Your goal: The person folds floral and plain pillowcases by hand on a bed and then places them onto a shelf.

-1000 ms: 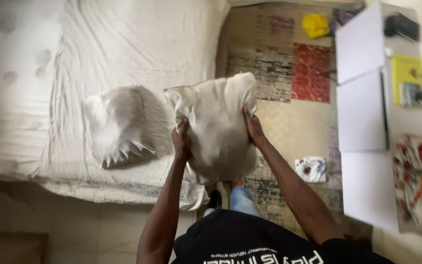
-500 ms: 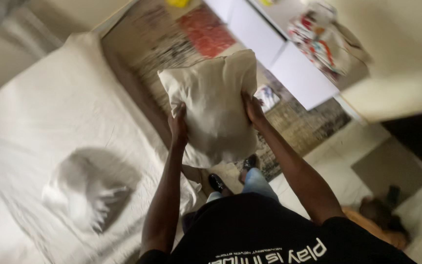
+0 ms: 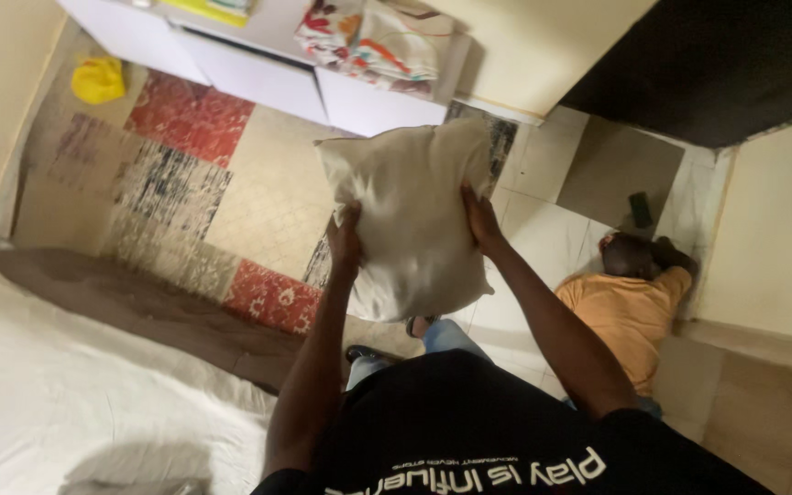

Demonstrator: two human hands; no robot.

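head view: left hand (image 3: 345,240) and right hand (image 3: 480,220) clamp the cream pillow (image 3: 410,215) between them, edges pinched so it hangs upright.

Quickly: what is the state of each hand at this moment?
Left hand: closed on the left edge of the beige pillow, holding it up.
Right hand: closed on the pillow's right edge, holding it too.

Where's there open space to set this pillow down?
Both hands, left hand and right hand, hold the pillow. Bare patches: the white bed sheet at lower left, and the patchwork rug between bed and white cabinet. Crowded: a person in an orange shirt lies on the tiles at right.
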